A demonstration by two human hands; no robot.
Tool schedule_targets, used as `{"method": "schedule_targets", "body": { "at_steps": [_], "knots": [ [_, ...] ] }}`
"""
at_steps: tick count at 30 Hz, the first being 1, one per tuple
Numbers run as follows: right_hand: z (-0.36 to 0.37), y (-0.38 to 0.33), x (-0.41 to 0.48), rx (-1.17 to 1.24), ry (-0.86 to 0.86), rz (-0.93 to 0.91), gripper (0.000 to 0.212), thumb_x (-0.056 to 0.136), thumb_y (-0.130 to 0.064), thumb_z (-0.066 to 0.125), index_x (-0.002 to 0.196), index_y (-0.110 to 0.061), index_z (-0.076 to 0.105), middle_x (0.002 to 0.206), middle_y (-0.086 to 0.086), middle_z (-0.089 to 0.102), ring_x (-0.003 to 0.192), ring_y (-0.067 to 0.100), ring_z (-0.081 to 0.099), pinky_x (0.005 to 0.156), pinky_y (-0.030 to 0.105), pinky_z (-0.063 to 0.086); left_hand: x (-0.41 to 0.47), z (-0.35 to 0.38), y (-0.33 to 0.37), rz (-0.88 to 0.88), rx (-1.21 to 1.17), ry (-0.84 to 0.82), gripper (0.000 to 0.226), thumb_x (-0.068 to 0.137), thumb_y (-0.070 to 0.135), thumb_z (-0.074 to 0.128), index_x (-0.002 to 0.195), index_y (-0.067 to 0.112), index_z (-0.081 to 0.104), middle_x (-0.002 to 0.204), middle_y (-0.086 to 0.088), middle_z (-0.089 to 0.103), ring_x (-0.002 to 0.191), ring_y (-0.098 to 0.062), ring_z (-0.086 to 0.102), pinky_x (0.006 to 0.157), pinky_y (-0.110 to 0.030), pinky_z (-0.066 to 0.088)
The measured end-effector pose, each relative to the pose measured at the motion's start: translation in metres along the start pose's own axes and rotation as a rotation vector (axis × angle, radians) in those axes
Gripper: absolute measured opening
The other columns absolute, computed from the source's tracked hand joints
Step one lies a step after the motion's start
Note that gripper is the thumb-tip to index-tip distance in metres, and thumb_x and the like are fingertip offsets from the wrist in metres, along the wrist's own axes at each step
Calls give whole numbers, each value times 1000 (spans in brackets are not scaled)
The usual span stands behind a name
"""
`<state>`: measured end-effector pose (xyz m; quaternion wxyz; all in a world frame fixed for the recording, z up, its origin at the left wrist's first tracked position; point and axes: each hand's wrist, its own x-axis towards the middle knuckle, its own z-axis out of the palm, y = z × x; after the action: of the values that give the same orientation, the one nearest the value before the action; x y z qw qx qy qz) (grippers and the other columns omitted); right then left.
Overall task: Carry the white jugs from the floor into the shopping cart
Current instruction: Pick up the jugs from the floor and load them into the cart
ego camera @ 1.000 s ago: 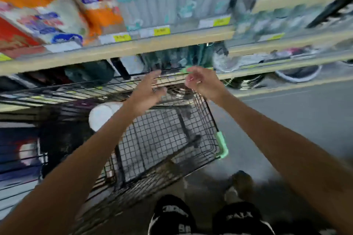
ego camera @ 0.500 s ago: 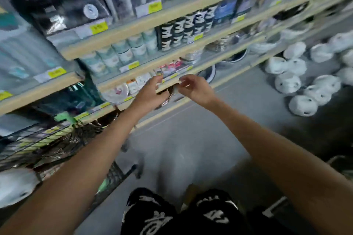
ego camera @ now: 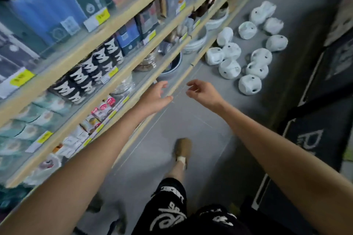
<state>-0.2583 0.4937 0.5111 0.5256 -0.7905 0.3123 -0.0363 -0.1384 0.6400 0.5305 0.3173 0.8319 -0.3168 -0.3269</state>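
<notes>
Ahead on the grey floor (ego camera: 191, 120), beside the shelf (ego camera: 198, 55), the white jugs (ego camera: 249, 84) lie bunched, some touching — lifting one carelessly could knock its neighbours. Left hand (ego camera: 155, 99) and right hand (ego camera: 203, 92) hover well short, empty, fingers loosely apart — the handles' facing is hard to tell.

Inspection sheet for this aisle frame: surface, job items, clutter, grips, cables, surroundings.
Surface: grey floor, thin seams showing.
Job's things: roughly a dozen white jugs clustered on the floor ahead, just right of the shelves; shopping cart not in view.
Clutter: nothing seen.
Grips: left hand and right hand stretched forward, fingers loosely curved, each holding nothing.
Cables: nothing seen.
Surroundings: stocked shelves on the left with yellow price tags; what look like black printed mats on the right; the person's brown shoe on the floor below the hands.
</notes>
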Motion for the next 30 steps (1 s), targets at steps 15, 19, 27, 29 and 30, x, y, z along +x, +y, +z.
{"method": "schedule_targets", "body": {
  "at_steps": [15, 19, 27, 29, 30],
  "knots": [
    [-227, 116, 123, 157, 405, 377, 27, 88, -16, 60, 114, -10, 60, 86, 5, 63, 79, 17, 59, 68, 22, 45, 282, 118, 202, 240, 168, -401, 55, 91, 21, 58, 141, 15, 37, 140, 0, 46, 126, -18, 48, 93, -22, 37],
    [-287, 163, 129, 197, 488, 461, 33, 88, -21, 61, 120, -11, 60, 100, 3, 64, 89, 17, 61, 79, 25, 48, 327, 175, 248, 245, 153, -488, 56, 91, 16, 59, 141, 11, 37, 142, -6, 46, 126, -21, 49, 96, -23, 36],
    [-421, 267, 174, 228, 476, 576, 38, 88, -22, 61, 123, -8, 59, 111, 6, 65, 97, 17, 62, 85, 27, 51, 429, 306, 332, 157, 200, -588, 55, 90, 16, 59, 141, 11, 38, 142, -5, 47, 124, -19, 50, 94, -19, 35],
    [-453, 286, 189, 260, 460, 604, 37, 89, -20, 60, 123, -7, 59, 107, 6, 64, 90, 15, 61, 74, 22, 49, 459, 336, 351, 134, 222, -596, 54, 90, 17, 59, 140, 11, 39, 141, -4, 48, 123, -19, 50, 99, -23, 37],
    [-467, 294, 196, 275, 451, 616, 36, 89, -19, 60, 123, -7, 58, 105, 5, 63, 87, 14, 59, 70, 20, 46, 472, 348, 359, 118, 220, -582, 53, 90, 17, 59, 139, 12, 40, 139, -4, 49, 123, -19, 51, 102, -26, 38]
  ]
}}
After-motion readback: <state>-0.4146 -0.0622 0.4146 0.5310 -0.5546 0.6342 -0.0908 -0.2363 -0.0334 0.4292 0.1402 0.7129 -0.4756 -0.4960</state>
